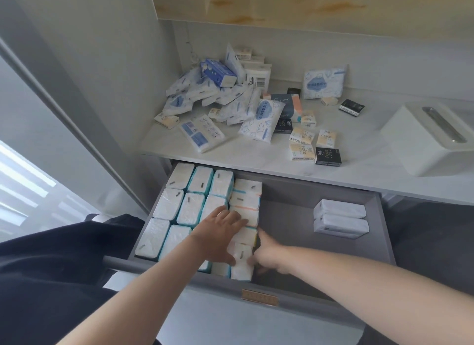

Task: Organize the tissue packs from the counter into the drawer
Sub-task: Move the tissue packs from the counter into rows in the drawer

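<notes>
The grey drawer (pixel 289 211) stands pulled out below the counter. Its left half is packed with rows of white tissue packs (pixel 195 190), and a fourth column (pixel 247 198) runs beside them. My left hand (pixel 220 231) lies flat on that column, fingers straight, thumb against the nearest pack (pixel 241 263). My right hand (pixel 266 254) grips that nearest pack from its right side, fingers curled at its edge. Two white packs (pixel 339 216) lie at the drawer's right. A heap of blue-and-white tissue packs (pixel 218 93) and small packs (pixel 307 141) cover the counter.
A white tissue box (pixel 431 136) with a slot sits on the counter (pixel 256 162) at the right. A wooden shelf (pixel 307 3) hangs above. A grey cabinet wall (pixel 77 88) rises on the left. The drawer's middle floor is bare.
</notes>
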Available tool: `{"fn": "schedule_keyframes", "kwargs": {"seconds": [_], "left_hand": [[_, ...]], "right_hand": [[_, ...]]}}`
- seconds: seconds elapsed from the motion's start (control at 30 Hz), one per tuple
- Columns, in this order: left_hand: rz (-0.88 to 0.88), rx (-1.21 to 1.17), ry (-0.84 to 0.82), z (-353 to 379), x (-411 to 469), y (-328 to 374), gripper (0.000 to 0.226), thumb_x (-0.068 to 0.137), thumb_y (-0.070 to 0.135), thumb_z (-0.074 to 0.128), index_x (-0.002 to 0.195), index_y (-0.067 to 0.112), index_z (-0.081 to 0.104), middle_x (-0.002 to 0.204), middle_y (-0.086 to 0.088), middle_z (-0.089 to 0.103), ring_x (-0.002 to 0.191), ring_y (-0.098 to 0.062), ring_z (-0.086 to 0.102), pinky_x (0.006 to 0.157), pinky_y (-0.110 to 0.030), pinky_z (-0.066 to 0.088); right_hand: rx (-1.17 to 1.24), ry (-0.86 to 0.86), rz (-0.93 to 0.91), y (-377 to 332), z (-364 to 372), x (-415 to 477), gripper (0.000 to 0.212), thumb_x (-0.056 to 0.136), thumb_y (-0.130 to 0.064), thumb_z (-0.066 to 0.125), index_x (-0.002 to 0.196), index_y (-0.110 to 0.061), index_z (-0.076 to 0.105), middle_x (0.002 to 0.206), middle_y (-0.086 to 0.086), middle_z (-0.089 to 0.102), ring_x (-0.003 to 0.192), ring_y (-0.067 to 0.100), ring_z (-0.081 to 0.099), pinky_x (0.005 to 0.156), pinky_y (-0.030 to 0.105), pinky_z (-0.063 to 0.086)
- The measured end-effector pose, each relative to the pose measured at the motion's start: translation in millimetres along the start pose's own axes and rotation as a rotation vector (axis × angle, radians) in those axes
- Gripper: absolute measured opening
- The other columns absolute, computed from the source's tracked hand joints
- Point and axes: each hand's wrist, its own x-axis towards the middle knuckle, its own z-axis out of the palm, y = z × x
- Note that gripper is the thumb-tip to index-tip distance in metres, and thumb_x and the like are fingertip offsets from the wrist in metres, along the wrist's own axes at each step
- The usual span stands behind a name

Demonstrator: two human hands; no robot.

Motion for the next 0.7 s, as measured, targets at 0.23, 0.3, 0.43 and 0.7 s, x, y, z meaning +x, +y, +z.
{"fn": "schedule_keyframes", "kwargs": {"seconds": [0.23, 0.3, 0.43, 0.7], "left_hand": [[-0.006, -0.001, 0.029, -2.7, 9.0, -1.1, 0.098, 0.072, 0.071, 0.063, 0.150, 0.024, 0.026, 0.147, -0.002, 0.026, 0.138, -0.025, 0.024, 0.121, -0.040, 0.004], [-0.004, 0.029, 0.012, -1.4, 10.7, -1.0, 0.104, 0.069, 0.073, 0.065, 0.151, 0.024, 0.024, 0.150, -0.002, 0.024, 0.140, -0.025, 0.022, 0.121, -0.041, 0.003], [-0.001, 0.049, 0.003, -3.4, 13.0, 0.0, 0.106, 0.066, 0.074, 0.067, 0.149, 0.024, 0.025, 0.148, -0.002, 0.029, 0.138, -0.025, 0.028, 0.121, -0.043, 0.005], [-0.056, -0.182, 0.039, -29.4, 10.1, 2.9, 0.069, 0.089, 0.047, 0.061, 0.149, 0.028, 0.033, 0.153, 0.002, 0.031, 0.141, -0.020, 0.028, 0.119, -0.037, 0.017]], "right_hand": [[-0.237, -0.017, 0.018, -10.5, -3.6, 9.6, 0.063, 0.081, -0.019, 0.069, 0.134, -0.024, 0.036, 0.110, 0.006, 0.065, 0.087, 0.024, 0.068, 0.061, 0.037, 0.061], [-0.302, 0.060, 0.000, -14.4, -7.9, 12.4, 0.080, 0.074, -0.020, 0.072, 0.138, -0.026, 0.023, 0.114, 0.004, 0.062, 0.094, 0.024, 0.066, 0.070, 0.035, 0.059], [-0.287, 0.040, -0.046, -11.2, -8.1, 10.1, 0.112, 0.071, -0.020, 0.072, 0.148, -0.041, -0.007, 0.118, 0.001, 0.057, 0.100, 0.024, 0.062, 0.066, 0.036, 0.058], [-0.564, 0.119, -0.241, -37.2, -66.3, -15.7, 0.052, 0.089, -0.014, 0.056, 0.140, -0.020, 0.050, 0.138, 0.004, 0.056, 0.121, 0.023, 0.055, 0.089, 0.021, 0.042]]}}
